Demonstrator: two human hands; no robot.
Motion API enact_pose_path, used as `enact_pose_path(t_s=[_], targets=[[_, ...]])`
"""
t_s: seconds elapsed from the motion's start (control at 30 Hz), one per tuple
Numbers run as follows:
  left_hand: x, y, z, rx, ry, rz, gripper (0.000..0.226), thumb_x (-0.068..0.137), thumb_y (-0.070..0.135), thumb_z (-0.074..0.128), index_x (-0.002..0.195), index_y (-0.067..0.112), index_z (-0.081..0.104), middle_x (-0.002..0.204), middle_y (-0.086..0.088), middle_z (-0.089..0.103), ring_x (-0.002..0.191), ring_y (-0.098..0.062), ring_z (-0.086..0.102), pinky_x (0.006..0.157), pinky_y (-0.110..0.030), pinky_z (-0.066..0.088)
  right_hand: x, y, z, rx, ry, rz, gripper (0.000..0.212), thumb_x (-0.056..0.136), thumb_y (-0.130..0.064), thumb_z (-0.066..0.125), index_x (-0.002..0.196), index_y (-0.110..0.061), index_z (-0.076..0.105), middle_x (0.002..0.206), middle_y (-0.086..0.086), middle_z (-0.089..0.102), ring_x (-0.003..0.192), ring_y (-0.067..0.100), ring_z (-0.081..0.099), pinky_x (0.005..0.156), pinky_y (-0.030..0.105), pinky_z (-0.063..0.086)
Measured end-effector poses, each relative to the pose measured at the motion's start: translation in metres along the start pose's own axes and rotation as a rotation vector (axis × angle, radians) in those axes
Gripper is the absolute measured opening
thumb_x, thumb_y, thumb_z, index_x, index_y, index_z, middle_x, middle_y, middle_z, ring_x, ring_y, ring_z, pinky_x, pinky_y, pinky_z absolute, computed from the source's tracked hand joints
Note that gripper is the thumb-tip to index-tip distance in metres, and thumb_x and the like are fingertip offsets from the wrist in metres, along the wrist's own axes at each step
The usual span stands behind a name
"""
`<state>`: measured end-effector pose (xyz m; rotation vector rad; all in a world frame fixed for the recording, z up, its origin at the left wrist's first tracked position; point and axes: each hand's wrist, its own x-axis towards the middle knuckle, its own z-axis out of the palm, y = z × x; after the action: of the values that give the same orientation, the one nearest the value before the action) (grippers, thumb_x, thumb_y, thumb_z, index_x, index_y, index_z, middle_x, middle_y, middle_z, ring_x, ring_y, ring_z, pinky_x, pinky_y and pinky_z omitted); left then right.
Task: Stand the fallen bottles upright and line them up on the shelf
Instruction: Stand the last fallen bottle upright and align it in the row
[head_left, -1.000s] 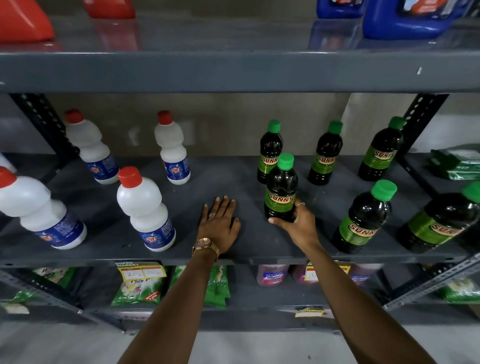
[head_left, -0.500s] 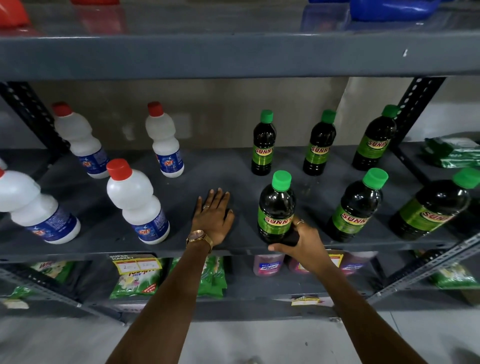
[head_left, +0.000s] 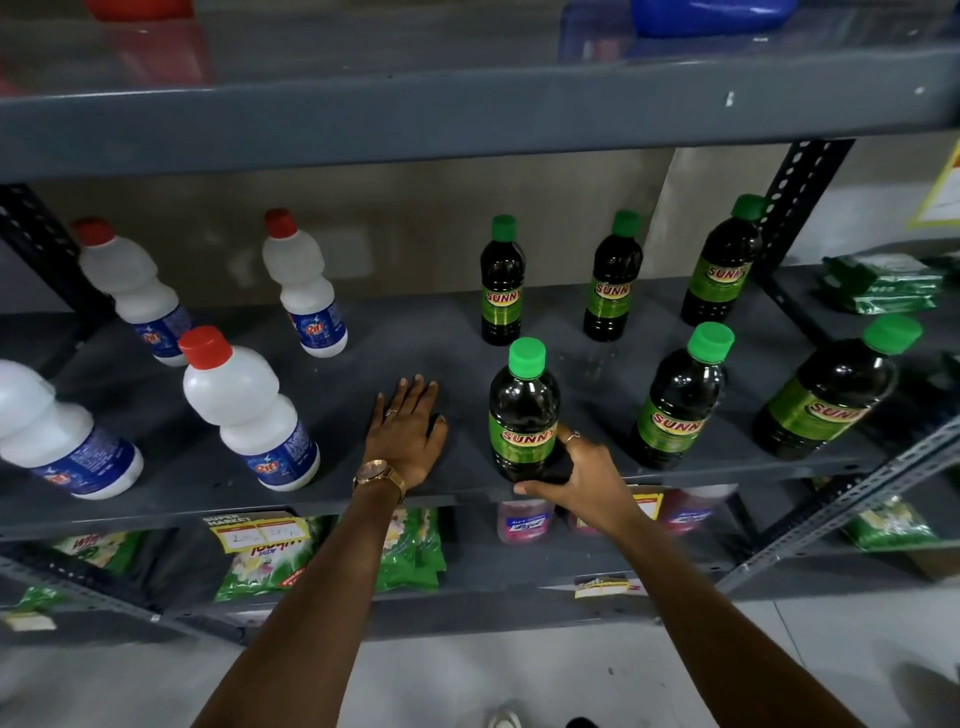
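The right hand (head_left: 576, 480) wraps the base of a dark green-capped bottle (head_left: 523, 415), low down, likely to slide it into line while it stands upright at the shelf's (head_left: 332, 499) front edge. Left of that bottle, the left hand (head_left: 408, 434) lies flat and empty, probably bracing. Right of it stand two matching bottles (head_left: 680, 400).

Both forearms were bare, no sleeves in view; the left hand (head_left: 408, 434) carried a gold-toned wristwatch (head_left: 375, 473) with a round, rosy dial and a metal link band at the wrist; a thin, pale metal ring (head_left: 391, 413) sat on one finger of that hand; the right hand (head_left: 582, 480) wore a similar slim ring (head_left: 573, 437) on one finger; its wrist was bare; nails were short and unpainted as far as could be told.
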<state>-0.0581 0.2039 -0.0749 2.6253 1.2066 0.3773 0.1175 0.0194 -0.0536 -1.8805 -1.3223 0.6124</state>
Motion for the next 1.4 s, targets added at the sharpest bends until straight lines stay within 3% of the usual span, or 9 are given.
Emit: enact_pose_path(t_s=[0.13, 0.3, 0.43, 0.57, 0.7, 0.77, 1.03, 1.2, 1.4], targets=[[-0.025, 0.015, -0.005, -0.232, 0.167, -0.113, 0.053, 0.092, 0.028, 0.047, 0.139, 0.007, 0.032, 0.147, -0.017, 0.033, 0.139, -0.028, 0.022, 0.115, -0.044, 0.014, -0.024, 0.006, -0.006, 0.214, 0.051, 0.034, 0.095, 0.053, -0.050, 0.086, 0.137, -0.023, 0.050, 0.131, -0.013, 0.056, 0.119, -0.002, 0.053, 0.098, 0.012, 0.040], [-0.119, 0.105, -0.011, -0.474, 0.605, -0.127, 0.043, 0.088, 0.028, 0.046, 0.124, 0.004, 0.046, 0.123, -0.019, 0.054, 0.115, -0.025, 0.045, 0.101, -0.017, 0.026, -0.096, 0.040, -0.048, 0.238, 0.668, 0.077, 0.033, 0.070, -0.054, 0.073, 0.089, -0.030, 0.059, 0.090, -0.005, 0.062, 0.083, 0.006, 0.060, 0.074, 0.023, 0.048], [-0.144, 0.192, 0.005, -0.547, 0.339, 0.209, 0.044, 0.089, 0.040, 0.046, 0.126, 0.017, 0.043, 0.119, -0.009, 0.056, 0.114, -0.010, 0.043, 0.098, -0.017, 0.032, -0.107, 0.083, -0.110, 0.327, 0.975, 0.123, 0.053, 0.072, -0.020, 0.082, 0.112, -0.020, 0.048, 0.113, 0.013, 0.047, 0.099, -0.003, 0.053, 0.089, 0.019, 0.047], [-0.098, 0.246, 0.034, -0.668, 0.242, 0.076, 0.075, 0.080, 0.047, 0.059, 0.141, 0.020, 0.024, 0.145, -0.002, 0.035, 0.133, -0.012, 0.028, 0.108, -0.028, 0.026, -0.085, 0.118, -0.157, 0.230, 0.681, 0.230, 0.099, 0.062, -0.044, 0.085, 0.142, -0.014, 0.035, 0.142, 0.008, 0.046, 0.130, 0.018, 0.044, 0.110, 0.034, 0.035], [-0.056, 0.263, 0.064, -0.525, 0.246, -0.083, 0.091, 0.070, 0.061, 0.061, 0.139, 0.013, 0.028, 0.142, -0.012, 0.043, 0.136, -0.023, 0.028, 0.114, -0.028, -0.010, -0.068, 0.140, -0.161, 0.140, 0.637, 0.253, 0.097, 0.055, -0.067, 0.076, 0.130, -0.014, 0.047, 0.130, 0.013, 0.058, 0.127, 0.037, 0.047, 0.105, 0.054, 0.038], [-0.050, 0.267, 0.076, -0.490, 0.275, -0.103, 0.083, 0.071, 0.063, 0.058, 0.133, 0.013, 0.037, 0.133, -0.009, 0.053, 0.130, -0.018, 0.038, 0.113, -0.029, -0.015, -0.068, 0.143, -0.158, 0.134, 0.649, 0.253, 0.090, 0.061, -0.059, 0.075, 0.130, -0.007, 0.047, 0.131, 0.019, 0.056, 0.131, 0.041, 0.040, 0.105, 0.056, 0.035], [-0.047, 0.267, 0.090, -0.575, 0.414, -0.224, 0.065, 0.065, 0.053, 0.067, 0.110, 0.008, 0.053, 0.103, -0.004, 0.065, 0.112, -0.022, 0.051, 0.114, -0.023, 0.007, -0.070, 0.157, -0.157, 0.120, 0.614, 0.170, 0.079, 0.073, -0.036, 0.079, 0.136, -0.005, 0.044, 0.140, 0.013, 0.052, 0.143, 0.035, 0.021, 0.116, 0.048, 0.020], [-0.050, 0.266, 0.091, -0.634, 0.413, -0.246, 0.074, 0.060, 0.059, 0.068, 0.117, 0.014, 0.051, 0.119, -0.001, 0.060, 0.130, -0.015, 0.024, 0.113, -0.043, 0.018, -0.069, 0.160, -0.159, 0.122, 0.601, 0.149, 0.079, 0.070, -0.040, 0.079, 0.133, -0.005, 0.047, 0.131, 0.011, 0.058, 0.140, 0.039, 0.026, 0.115, 0.047, 0.020], [-0.055, 0.268, 0.083, -0.636, 0.343, -0.263, 0.081, 0.056, 0.065, 0.065, 0.117, 0.012, 0.052, 0.123, -0.006, 0.059, 0.132, -0.025, 0.027, 0.111, -0.050, 0.023, -0.073, 0.151, -0.161, 0.133, 0.595, 0.162, 0.081, 0.070, -0.036, 0.081, 0.134, -0.001, 0.046, 0.132, 0.015, 0.058, 0.139, 0.039, 0.029, 0.117, 0.049, 0.018]])
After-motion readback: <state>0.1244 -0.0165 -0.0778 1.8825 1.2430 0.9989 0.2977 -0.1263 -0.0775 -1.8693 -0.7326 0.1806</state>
